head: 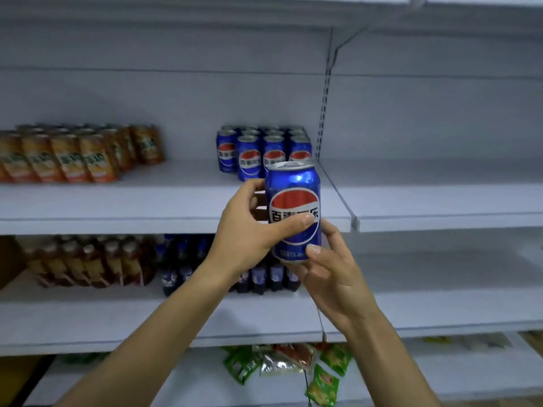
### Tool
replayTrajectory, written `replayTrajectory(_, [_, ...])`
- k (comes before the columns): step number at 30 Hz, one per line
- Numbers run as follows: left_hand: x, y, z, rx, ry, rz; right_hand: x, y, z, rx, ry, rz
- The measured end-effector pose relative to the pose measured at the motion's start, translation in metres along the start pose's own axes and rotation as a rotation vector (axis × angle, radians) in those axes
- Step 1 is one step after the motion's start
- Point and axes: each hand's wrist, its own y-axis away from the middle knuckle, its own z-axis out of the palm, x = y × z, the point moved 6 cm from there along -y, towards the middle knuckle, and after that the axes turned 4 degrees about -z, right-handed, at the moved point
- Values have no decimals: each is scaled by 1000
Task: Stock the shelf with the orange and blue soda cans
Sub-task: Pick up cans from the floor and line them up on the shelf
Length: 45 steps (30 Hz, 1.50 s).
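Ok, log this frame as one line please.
left hand: grips blue soda can | right hand: holds can base | can: upright, off shelf | blue can group: behind

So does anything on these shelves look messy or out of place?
Mostly tidy. The orange cans and blue cans stand in neat upright blocks. Only the snack packets on the bottom shelf look odd: they lie jumbled at mixed angles. The blue can gripped by both hands looks undamaged.

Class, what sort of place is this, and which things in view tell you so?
Probably a shop aisle: white shelving holds rows of blue cans and orange cans, with bottled drinks below and snack packets lower down.
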Motion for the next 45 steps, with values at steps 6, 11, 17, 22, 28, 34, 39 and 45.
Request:
replayTrajectory(6, [-25,-67,-74,69,-154,16,19,-75,35,-24,719,-156])
replayTrajectory(11, [-63,-138,-123,54,-152,-32,61,-142,62,-52,1086,-223])
replayTrajectory(17, [-121,-220,-155,-6,-161,-77,104,-206,67,-17,1319,-214])
replayTrajectory(22, [-160,-263,-149,-33,-64,-153,118,-244,53,41,1387,-156])
replayTrajectory(28, [-177,-285,-149,16,-97,-142,121,-263,44,73,1403,-128])
replayTrajectory(34, [-170,-277,-146,39,-148,-123,116,-263,42,81,1369,-120])
replayTrajectory(39, [-94,-219,-128,259,-524,426,75,-224,20,181,1414,-182])
replayTrajectory(45, [-70,-123,11,-125,-701,763,-3,-99,-49,522,1413,-280])
